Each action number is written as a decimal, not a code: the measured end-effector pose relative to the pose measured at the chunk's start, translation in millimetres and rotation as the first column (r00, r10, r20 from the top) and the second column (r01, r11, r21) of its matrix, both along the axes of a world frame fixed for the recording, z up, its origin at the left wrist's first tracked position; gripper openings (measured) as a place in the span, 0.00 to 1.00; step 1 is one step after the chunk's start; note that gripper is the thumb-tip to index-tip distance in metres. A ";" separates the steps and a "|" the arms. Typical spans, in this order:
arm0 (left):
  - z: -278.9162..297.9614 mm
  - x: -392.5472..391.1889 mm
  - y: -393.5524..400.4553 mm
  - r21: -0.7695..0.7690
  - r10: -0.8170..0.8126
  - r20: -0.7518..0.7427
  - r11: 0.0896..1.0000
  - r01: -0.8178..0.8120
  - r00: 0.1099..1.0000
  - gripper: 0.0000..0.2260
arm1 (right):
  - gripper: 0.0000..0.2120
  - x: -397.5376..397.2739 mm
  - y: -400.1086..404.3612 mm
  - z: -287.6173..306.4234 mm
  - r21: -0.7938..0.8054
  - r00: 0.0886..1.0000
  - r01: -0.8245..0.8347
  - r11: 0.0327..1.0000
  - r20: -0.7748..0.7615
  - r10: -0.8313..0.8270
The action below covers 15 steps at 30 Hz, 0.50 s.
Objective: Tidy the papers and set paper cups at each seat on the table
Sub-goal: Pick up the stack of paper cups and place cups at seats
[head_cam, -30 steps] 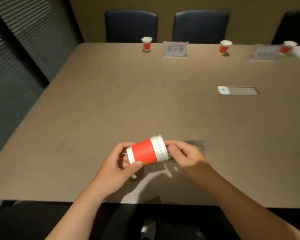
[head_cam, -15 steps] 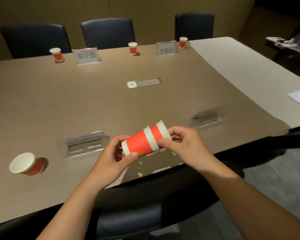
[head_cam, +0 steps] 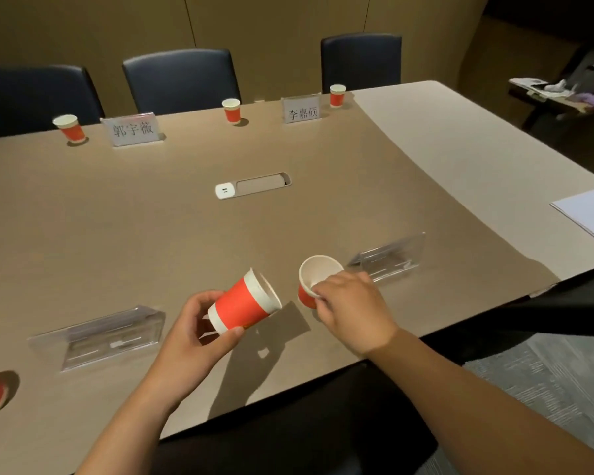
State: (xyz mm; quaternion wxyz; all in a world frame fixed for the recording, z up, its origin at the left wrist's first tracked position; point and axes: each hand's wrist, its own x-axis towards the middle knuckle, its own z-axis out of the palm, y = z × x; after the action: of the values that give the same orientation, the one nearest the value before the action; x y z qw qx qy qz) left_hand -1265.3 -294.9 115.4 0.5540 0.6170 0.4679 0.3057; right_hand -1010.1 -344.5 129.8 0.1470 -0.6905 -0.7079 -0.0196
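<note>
right hand (head_cam: 348, 299) pinching single cup (head_cam: 314, 281) by its rim, upright, mouth up, just at three o'clock of tilted cup stack (head_cam: 244, 303) gripped in left hand (head_cam: 192, 334).

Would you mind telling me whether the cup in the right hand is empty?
Empty as far as visible: the cup pinched at its rim by the right hand shows bare white inside.

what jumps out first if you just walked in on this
The two hands at the near table edge: the left hand holds a tilted stack of red paper cups, and the right hand pinches a single cup by its rim. Next, three red cups line the far edge before dark chairs.
</note>
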 end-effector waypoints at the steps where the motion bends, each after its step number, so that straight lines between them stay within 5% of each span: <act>1: -4.6 2.4 5.9 -0.008 0.006 0.004 1.000 -0.006 1.000 0.22 | 0.02 -0.3 11.3 -8.2 -0.052 0.998 -0.002 0.999 0.070 0.006; 4: -17.8 11.8 20.8 -0.035 0.057 0.043 0.998 -0.055 0.997 0.23 | 0.03 2.3 49.3 -39.0 -0.225 0.977 -0.020 0.974 0.202 0.067; 10: -28.7 22.7 14.7 -0.103 0.078 0.015 0.992 -0.076 0.997 0.23 | 0.14 10.2 70.4 -70.0 -0.485 0.965 -0.054 0.873 0.198 0.170; 13: -20.8 34.6 12.3 -0.115 0.078 -0.025 0.990 -0.080 0.997 0.23 | 0.17 25.8 65.5 -62.3 -0.415 0.990 -0.123 0.902 0.013 0.141; 15: -15.4 51.0 13.6 -0.101 0.087 -0.035 0.991 -0.090 0.996 0.22 | 0.14 40.5 56.9 -47.2 -0.252 0.951 -0.102 0.962 -0.310 0.020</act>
State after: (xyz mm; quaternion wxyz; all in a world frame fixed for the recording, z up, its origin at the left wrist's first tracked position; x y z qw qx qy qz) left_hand -1214.3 -281.2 100.0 0.5634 0.5711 0.5184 0.2961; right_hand -969.7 -287.6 82.6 0.1610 -0.6762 -0.6943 0.1865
